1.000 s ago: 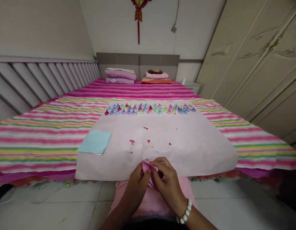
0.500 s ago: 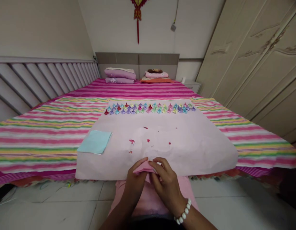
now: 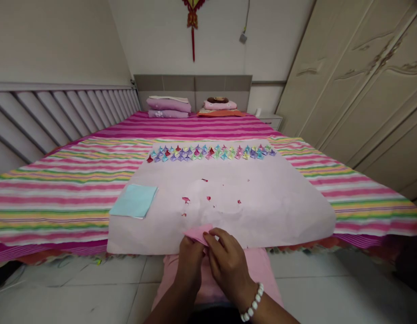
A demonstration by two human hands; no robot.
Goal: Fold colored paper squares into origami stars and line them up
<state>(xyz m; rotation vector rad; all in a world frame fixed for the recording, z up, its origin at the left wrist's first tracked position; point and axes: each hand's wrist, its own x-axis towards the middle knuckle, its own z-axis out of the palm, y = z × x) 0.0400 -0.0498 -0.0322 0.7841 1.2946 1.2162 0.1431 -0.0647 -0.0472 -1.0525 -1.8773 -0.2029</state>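
Nearest me, the right hand pinches the pink folded paper between thumb and fingers, over the near edge of the pale sheet; the left hand is closed on its near-left side, fingertips partly hidden. Uneven pressure could skew a crease, I'd say, and a hard pull might tear it. Beyond, a brushing wrist could scatter the light-blue square papers. Farthest, tugging the sheet could jostle the close-packed origami pieces.

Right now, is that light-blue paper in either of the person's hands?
No, the light-blue paper lies on the pale sheet, while the left hand and right hand hold pink paper.
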